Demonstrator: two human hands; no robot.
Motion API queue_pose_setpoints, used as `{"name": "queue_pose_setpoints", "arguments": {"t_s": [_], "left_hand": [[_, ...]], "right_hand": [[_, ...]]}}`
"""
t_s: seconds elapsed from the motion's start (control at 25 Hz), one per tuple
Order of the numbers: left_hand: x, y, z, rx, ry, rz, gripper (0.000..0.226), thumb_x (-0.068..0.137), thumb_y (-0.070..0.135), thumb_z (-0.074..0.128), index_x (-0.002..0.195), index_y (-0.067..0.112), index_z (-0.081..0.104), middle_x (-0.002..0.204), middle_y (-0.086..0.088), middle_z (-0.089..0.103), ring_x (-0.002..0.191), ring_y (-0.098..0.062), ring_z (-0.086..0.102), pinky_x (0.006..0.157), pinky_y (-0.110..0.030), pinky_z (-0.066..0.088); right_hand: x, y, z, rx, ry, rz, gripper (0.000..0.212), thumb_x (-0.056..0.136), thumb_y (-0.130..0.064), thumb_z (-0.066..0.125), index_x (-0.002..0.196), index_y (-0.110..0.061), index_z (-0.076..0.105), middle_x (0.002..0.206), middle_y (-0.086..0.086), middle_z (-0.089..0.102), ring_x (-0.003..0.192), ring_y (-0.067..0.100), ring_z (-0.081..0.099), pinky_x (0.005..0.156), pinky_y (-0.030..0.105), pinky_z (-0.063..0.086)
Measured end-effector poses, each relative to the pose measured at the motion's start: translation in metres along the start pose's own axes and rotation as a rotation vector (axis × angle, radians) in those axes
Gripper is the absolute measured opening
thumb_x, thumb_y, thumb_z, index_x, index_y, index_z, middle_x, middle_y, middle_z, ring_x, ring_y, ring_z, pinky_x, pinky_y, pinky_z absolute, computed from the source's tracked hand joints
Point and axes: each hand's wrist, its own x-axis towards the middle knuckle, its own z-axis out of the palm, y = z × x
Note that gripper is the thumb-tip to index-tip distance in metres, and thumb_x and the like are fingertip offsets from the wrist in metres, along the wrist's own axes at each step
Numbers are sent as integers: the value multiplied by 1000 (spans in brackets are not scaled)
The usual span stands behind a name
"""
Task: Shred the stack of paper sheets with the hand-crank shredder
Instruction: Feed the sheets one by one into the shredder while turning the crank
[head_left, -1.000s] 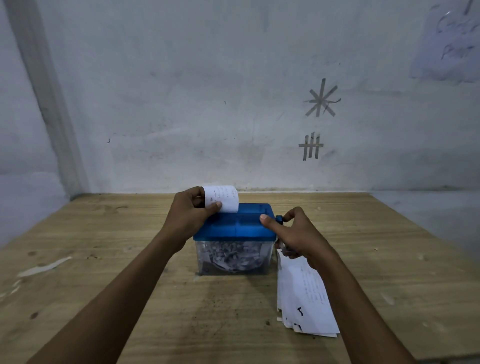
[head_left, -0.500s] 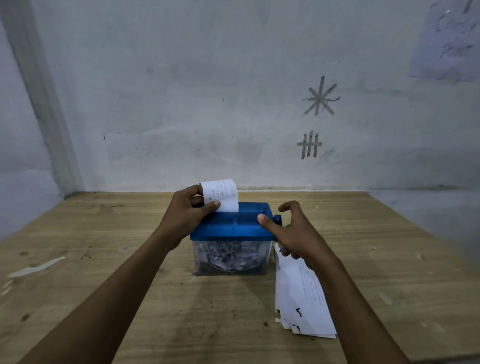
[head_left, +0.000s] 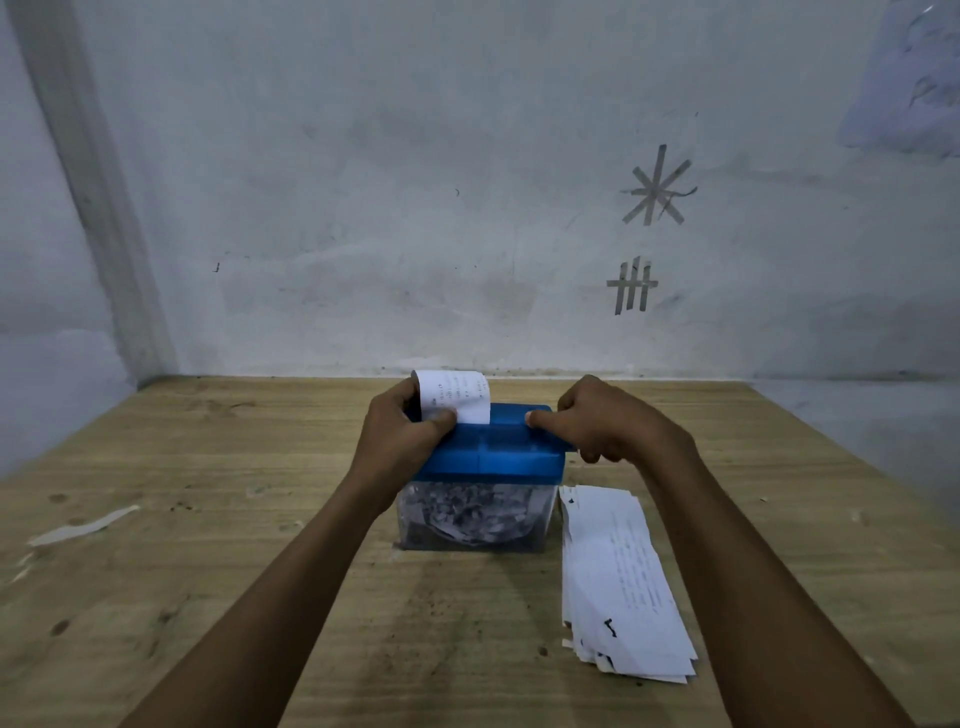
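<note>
The left hand (head_left: 410, 436) pinches a white printed paper sheet (head_left: 460, 397) between thumb and fingers. The sheet stands upright in the feed slot at the left of the blue-lidded, clear-binned hand-crank shredder (head_left: 498, 460), its long axis vertical and directly above the cutters. The right hand (head_left: 608, 421) lays its thumb along the lid and curls its fingers over the right end, apparently round the crank, which is hidden. The remaining stack of white paper sheets (head_left: 623, 582) lies on the wooden table (head_left: 208, 519) just right of the shredder, lengthwise toward the person and nearer the right hand.
</note>
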Motion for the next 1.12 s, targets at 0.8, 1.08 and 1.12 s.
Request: {"name": "queue_pose_setpoints", "arguments": {"t_s": [0.8,1.08,1.12], "left_hand": [[1,-21,0,64,15,50,17,93,18,69,108,25,67,104,8,71,95,-6,66,87,-34,59],[-7,-15,-1,170,4,88,58,62,48,93,108,31,62,102,17,67,92,4,63,70,-14,53],[-6,-14,-1,194,15,91,60,61,49,93,108,31,61,102,17,67,92,4,63,69,-13,52]], "right_hand": [[27,51,41,940,47,22,40,97,-39,62,84,-1,66,59,11,58,41,18,51,37,25,41],[17,57,86,1216,-38,236,23,105,-19,41,103,-4,59,71,7,59,46,10,42,35,20,25],[12,56,89,1118,32,224,25,106,-19,41,107,-3,60,76,9,59,50,11,42,38,22,25]]}}
